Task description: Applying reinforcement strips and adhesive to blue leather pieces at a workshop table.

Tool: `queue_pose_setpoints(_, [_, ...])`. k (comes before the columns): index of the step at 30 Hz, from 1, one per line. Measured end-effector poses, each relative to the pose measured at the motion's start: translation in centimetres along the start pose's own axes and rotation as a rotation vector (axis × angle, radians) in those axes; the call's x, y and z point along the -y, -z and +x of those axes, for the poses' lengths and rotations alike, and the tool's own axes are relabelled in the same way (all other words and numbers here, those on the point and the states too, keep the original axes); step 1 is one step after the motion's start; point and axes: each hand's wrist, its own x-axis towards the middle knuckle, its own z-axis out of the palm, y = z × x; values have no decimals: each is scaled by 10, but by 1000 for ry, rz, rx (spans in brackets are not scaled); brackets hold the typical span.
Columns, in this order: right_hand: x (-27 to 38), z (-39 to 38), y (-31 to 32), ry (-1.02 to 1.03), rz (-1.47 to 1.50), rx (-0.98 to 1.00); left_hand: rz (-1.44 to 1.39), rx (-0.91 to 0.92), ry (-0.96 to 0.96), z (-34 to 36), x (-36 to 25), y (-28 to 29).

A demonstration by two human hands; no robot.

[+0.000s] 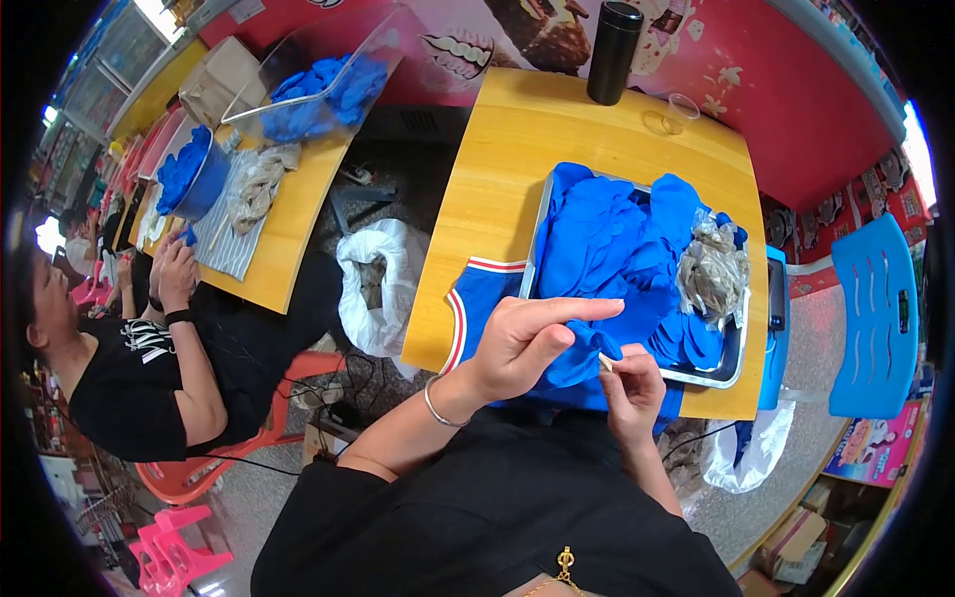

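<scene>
Right hand fingers pressed together, thumb and forefinger pinching a small pale tag-like bit at the edge of a blue fabric piece; can't tell exactly what the pale bit is. Left hand sits just beside it, to the left and slightly above, forefinger stretched out straight toward the right, other fingers curled under and gripping the same blue fabric piece from the top. A thin silver bangle circles the left wrist. The held fabric hangs at the near edge of the yellow wooden table, just in front of a metal tray heaped w/ more blue fabric pieces; a crumpled clear plastic bag w/ greyish contents lies on the heap's right side. Under the tray's left end, a blue garment w/ red-and-white trim is spread on the table. At the far table edge stand a tall black cylindrical flask and, near it to the right, a clear round lid or cup. Left of the table, on the floor, a white plastic bag gapes open. Right of the table, a blue plastic chair. Further left, a second yellow table carries a blue bowl of blue pieces, a clear box w/ more blue pieces and a striped cloth; another person in a black top sits there on a red plastic chair, hands at that table's edge.
</scene>
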Motion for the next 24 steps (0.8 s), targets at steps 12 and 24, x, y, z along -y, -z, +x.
queue_pose_setpoints(12, [0, -6, -7, -143, 212, 50, 84, -106, 90, 2, -10, -4])
queue_pose_setpoints(24, [-2, 3, -2, -145, 276, 99, 137, -51, 71, 10, -20, 0])
